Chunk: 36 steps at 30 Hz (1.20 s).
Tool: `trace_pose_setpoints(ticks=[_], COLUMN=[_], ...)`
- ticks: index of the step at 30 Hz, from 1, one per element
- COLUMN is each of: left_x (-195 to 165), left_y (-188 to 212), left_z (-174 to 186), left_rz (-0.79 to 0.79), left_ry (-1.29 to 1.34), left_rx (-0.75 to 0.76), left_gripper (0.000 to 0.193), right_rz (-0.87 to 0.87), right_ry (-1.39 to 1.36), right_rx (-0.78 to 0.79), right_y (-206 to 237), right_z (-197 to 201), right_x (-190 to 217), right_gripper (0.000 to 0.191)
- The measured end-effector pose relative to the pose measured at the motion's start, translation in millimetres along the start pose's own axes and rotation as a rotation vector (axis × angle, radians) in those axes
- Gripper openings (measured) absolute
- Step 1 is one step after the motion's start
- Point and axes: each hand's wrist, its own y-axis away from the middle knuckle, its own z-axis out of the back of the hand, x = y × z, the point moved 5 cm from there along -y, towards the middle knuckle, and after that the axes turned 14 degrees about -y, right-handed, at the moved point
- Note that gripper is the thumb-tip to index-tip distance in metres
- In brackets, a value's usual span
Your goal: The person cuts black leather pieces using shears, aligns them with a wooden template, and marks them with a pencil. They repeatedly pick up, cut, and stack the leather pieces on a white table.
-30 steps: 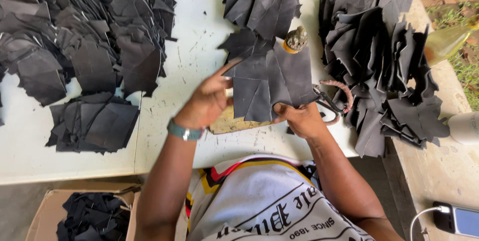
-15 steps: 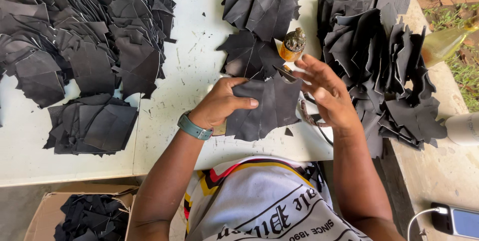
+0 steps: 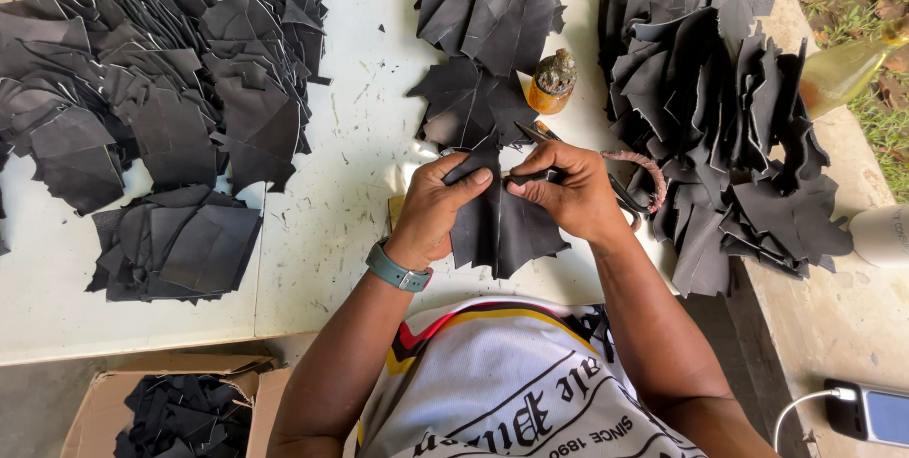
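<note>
Both hands have closed in: left hand point(image 3: 437, 212) and right hand point(image 3: 566, 195) pinch the black leather piece point(image 3: 497, 226) between them, best held taut, edges aligned.

An outdoor craft workshop: a white worktable point(image 3: 331, 259) heaped with cut black leather pieces point(image 3: 170, 70), beside grass point(image 3: 881, 126).

A white table point(image 3: 331, 231) carries stacks of black cut pieces point(image 3: 161, 89) and a small brown capped bottle point(image 3: 552, 82). A cardboard box point(image 3: 104, 401) sits below. A phone point(image 3: 866, 413) lies charging at right.
</note>
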Motion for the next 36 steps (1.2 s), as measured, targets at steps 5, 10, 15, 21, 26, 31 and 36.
trace_pose_setpoints(ticks=[5, 10, 15, 21, 26, 31, 36], left_x=[-19, -26, -18, -12, -12, -14, -19], left_y=[5, 5, 5, 3, 1, 1, 4], left_z=[0, -7, -10, -8, -7, -3, -6], left_rz=[-0.06, -0.118, -0.095, -0.078, -0.156, -0.203, -0.259], left_ry=[-0.353, -0.403, -0.264, -0.178, -0.211, -0.345, -0.411], left_rx=[-0.047, -0.103, -0.121, -0.123, -0.14, -0.138, -0.153], left_gripper=[0.019, 0.021, 0.018, 0.017, 0.016, 0.014, 0.013], right_rz=[-0.159, -0.158, -0.162, -0.156, -0.211, -0.244, -0.243], right_ry=[-0.09, -0.076, -0.131, -0.197, -0.402, -0.389, -0.325], right_rx=[0.002, -0.045, -0.068, -0.127, -0.209, -0.242, -0.238], right_y=[0, -2, 0, 2, 4, 5, 4], right_z=[2, 1, 0, 3, 4, 5, 6], right_x=[-3, -2, -4, -12, -26, -33, -31], right_gripper=[0.012, 0.013, 0.016, 0.013, 0.009, 0.007, 0.008])
